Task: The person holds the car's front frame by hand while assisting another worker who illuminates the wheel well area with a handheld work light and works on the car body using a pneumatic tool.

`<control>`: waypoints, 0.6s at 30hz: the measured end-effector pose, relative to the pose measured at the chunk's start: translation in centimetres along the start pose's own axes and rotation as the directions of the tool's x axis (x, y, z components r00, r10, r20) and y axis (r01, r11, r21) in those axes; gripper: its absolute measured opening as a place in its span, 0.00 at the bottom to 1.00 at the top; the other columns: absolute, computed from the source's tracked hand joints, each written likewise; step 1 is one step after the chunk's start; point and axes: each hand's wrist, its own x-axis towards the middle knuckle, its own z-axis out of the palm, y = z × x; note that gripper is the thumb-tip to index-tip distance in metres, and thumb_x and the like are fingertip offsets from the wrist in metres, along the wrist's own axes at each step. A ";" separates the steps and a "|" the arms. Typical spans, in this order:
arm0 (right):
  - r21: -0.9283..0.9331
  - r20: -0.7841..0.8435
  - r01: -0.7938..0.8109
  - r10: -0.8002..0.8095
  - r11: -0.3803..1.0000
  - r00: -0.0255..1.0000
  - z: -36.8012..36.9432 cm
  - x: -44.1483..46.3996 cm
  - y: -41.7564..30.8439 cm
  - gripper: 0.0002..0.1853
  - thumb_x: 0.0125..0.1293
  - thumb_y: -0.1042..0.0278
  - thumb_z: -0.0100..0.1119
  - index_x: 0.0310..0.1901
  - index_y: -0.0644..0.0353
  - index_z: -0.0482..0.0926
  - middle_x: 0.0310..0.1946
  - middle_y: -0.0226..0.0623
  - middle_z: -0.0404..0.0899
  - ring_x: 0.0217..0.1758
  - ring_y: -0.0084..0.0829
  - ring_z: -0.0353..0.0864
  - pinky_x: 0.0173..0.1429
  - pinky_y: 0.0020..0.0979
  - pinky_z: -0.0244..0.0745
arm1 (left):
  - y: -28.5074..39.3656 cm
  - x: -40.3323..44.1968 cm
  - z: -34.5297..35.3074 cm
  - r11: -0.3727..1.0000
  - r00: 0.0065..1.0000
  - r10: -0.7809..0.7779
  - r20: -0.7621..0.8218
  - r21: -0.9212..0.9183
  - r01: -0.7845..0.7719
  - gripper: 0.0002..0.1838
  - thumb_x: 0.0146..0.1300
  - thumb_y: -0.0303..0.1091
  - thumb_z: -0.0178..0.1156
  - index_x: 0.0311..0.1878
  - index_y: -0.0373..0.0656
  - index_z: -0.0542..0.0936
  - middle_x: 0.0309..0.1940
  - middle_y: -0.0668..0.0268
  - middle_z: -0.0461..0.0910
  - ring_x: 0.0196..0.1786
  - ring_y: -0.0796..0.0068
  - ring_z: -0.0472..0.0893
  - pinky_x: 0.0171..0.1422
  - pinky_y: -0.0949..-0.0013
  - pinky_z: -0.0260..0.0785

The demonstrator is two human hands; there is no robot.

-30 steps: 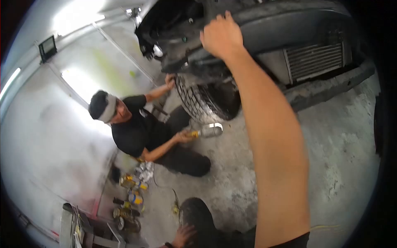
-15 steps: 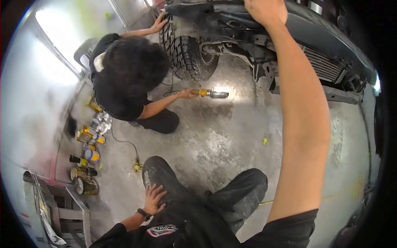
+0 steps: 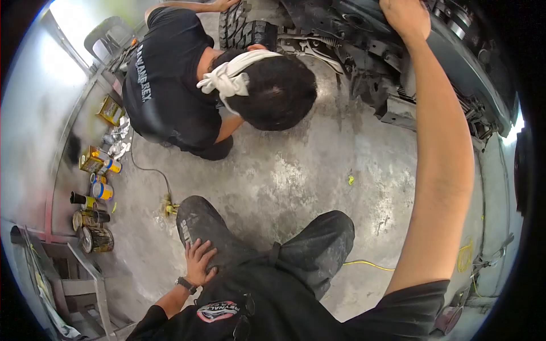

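Note:
My left hand (image 3: pixel 200 262) lies on the thigh of my dark work trousers (image 3: pixel 219 233), fingers spread. At the top, my right hand (image 3: pixel 406 18) rests against the edge of the dark vehicle front end (image 3: pixel 455 74), arm raised; its fingers are mostly hidden. Beneath the vehicle, suspension parts (image 3: pixel 310 48) and a knobby tyre (image 3: pixel 250 34) show. A co-worker (image 3: pixel 170 85) in a black shirt, a white cloth tied round the head, leans in beside the tyre. One of the co-worker's hands reaches to the tyre; the other is out of sight, and no lamp shows.
Paint cans (image 3: pixel 96 238) and tins stand along the left wall. A grey frame stand (image 3: pixel 79 284) is at lower left. A dark cord (image 3: pixel 153 170) runs across the concrete floor (image 3: pixel 273 182) to a yellow fitting (image 3: pixel 169 208). A yellow cord (image 3: pixel 369 263) lies at right.
The co-worker has leaned right and forward under the vehicle, and the yellow work lamp in that person's hand is now hidden. My view has shifted slightly; my hands stay where they were.

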 end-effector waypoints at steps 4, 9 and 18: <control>-0.069 0.053 0.040 -0.036 0.997 0.998 0.3 0.1 0.6 0.25 0.74 0.52 0.47 0.35 0.64 0.87 0.35 0.54 0.86 0.43 0.51 0.85 0.56 0.50 0.77 | 0.1 -0.2 0.0 1.000 1.000 -0.018 0.003 -0.012 0.018 0.31 0.63 0.59 0.59 0.64 0.53 0.81 0.74 0.60 0.70 0.80 0.45 0.60 0.82 0.31 0.39; 0.022 0.152 -0.146 0.141 0.989 0.978 -2.1 0.1 -1.2 0.27 0.76 0.51 0.43 0.40 0.66 0.87 0.42 0.59 0.86 0.47 0.55 0.85 0.58 0.51 0.79 | 0.2 -0.1 0.1 1.000 1.000 -0.011 -0.007 -0.015 0.011 0.31 0.63 0.58 0.58 0.65 0.53 0.81 0.74 0.60 0.71 0.80 0.47 0.60 0.82 0.32 0.38; -0.050 0.374 -0.153 0.161 0.987 0.913 0.4 0.9 1.1 0.28 0.78 0.45 0.43 0.53 0.58 0.87 0.52 0.52 0.86 0.62 0.50 0.80 0.69 0.50 0.71 | 0.2 0.2 0.0 0.999 1.000 0.006 -0.003 -0.032 -0.006 0.31 0.63 0.58 0.60 0.67 0.55 0.80 0.75 0.62 0.70 0.81 0.48 0.59 0.83 0.33 0.37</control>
